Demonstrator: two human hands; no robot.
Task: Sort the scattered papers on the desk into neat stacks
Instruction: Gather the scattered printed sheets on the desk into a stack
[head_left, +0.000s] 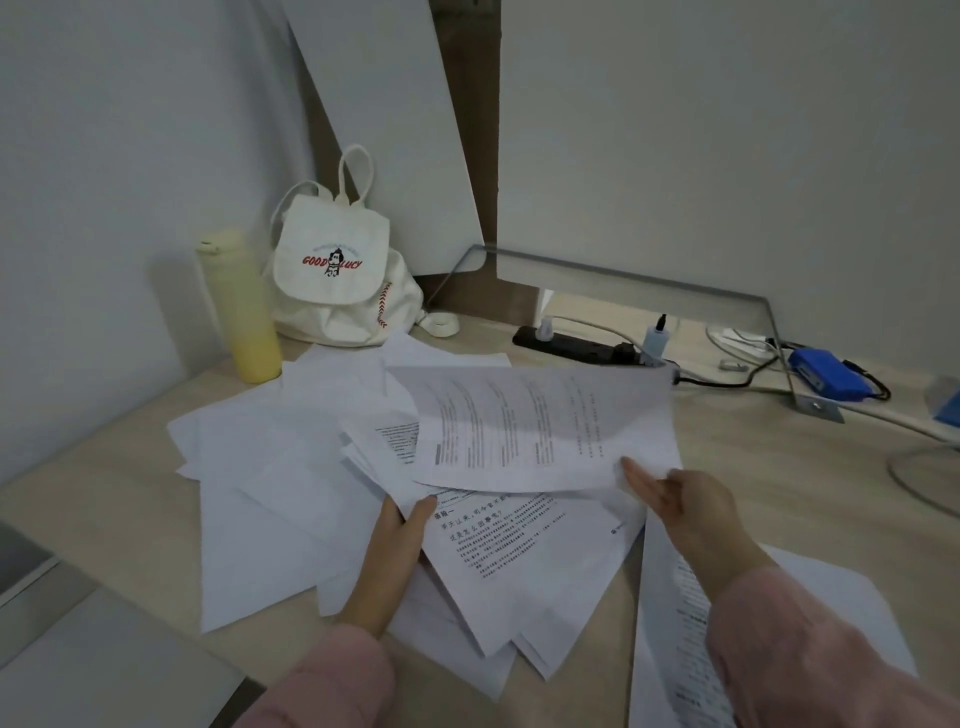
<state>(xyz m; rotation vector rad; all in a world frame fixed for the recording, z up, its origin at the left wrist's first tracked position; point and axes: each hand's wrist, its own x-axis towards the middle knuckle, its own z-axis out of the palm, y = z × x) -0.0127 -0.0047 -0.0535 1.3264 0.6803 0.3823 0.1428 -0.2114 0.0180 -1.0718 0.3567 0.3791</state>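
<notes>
Several white printed sheets (291, 467) lie scattered and overlapping on the pale wooden desk (779, 467). A printed sheet (540, 431) is lifted off the pile, and my right hand (680, 504) pinches its near right corner. My left hand (400, 540) grips the near edge of a small bundle of sheets (379, 457) at the middle of the pile. A sheet with large black characters (524, 551) lies flat between my hands. One more printed sheet (670, 649) lies under my right forearm.
A yellow bottle (241, 306) and a white canvas backpack (337, 270) stand at the back left. A black power strip (576, 345), cables and a blue box (826, 374) lie at the back right under a metal stand (769, 322). A grey surface (78, 649) fills the near left.
</notes>
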